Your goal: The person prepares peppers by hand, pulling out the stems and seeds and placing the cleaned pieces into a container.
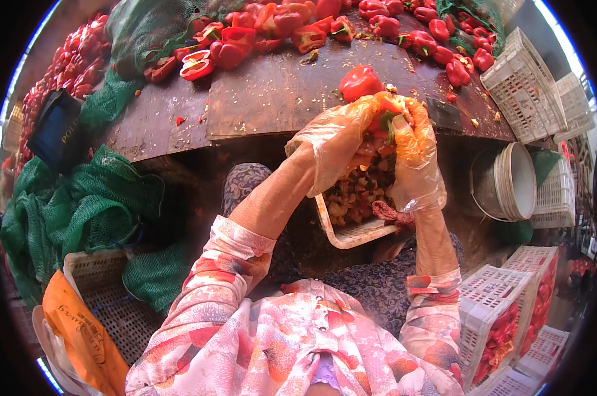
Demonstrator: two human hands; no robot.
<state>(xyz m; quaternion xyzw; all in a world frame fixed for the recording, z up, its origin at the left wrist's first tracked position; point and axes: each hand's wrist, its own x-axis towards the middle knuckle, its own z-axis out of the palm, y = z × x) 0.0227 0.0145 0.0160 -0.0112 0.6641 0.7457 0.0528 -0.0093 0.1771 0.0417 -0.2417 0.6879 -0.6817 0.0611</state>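
Note:
Both of my hands wear clear plastic gloves stained orange and meet at the near edge of the dark table point(278, 99). My left hand point(348, 131) and my right hand point(413, 148) are closed around an opened red bell pepper point(380, 123), with a bit of green stem showing between them. My fingers hide much of it. A whole red bell pepper point(360, 83) sits on the table just beyond my left hand. Below my hands, a white plastic basket point(348, 240) holds pepper cores and scraps point(358, 193).
Red peppers point(239, 39), some halved, line the table's far side beside green mesh sacks point(145, 29). A white crate point(524, 89) and a bucket point(519, 180) stand at right, above pepper-filled crates point(496, 292). At left are green netting point(80, 208) and another crate point(105, 277).

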